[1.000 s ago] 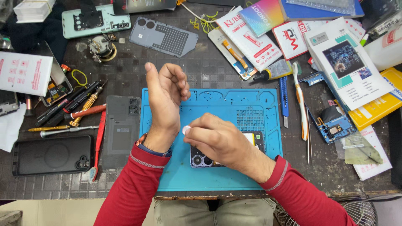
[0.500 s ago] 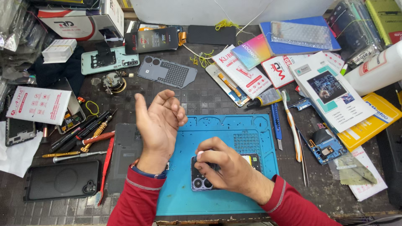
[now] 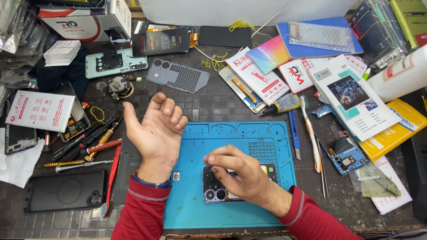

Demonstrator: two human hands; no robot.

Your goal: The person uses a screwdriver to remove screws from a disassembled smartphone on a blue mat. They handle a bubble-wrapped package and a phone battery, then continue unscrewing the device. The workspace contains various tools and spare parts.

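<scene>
right hand (image 3: 238, 173) is down on the opened phone (image 3: 218, 192), fingertips pinched narrow on something too small to make out. the phone lies on the blue work mat (image 3: 262, 142), bare mat open above the pinch and toward the mat's far edge. left hand (image 3: 155, 133) hovers just left of the pinch, palm up, fingers loosely curled, holding nothing. most of the phone is hidden under the right hand; only its dark camera end with round lenses shows. screwdrivers (image 3: 89, 146) crowd the desk beyond the left hand.
</scene>
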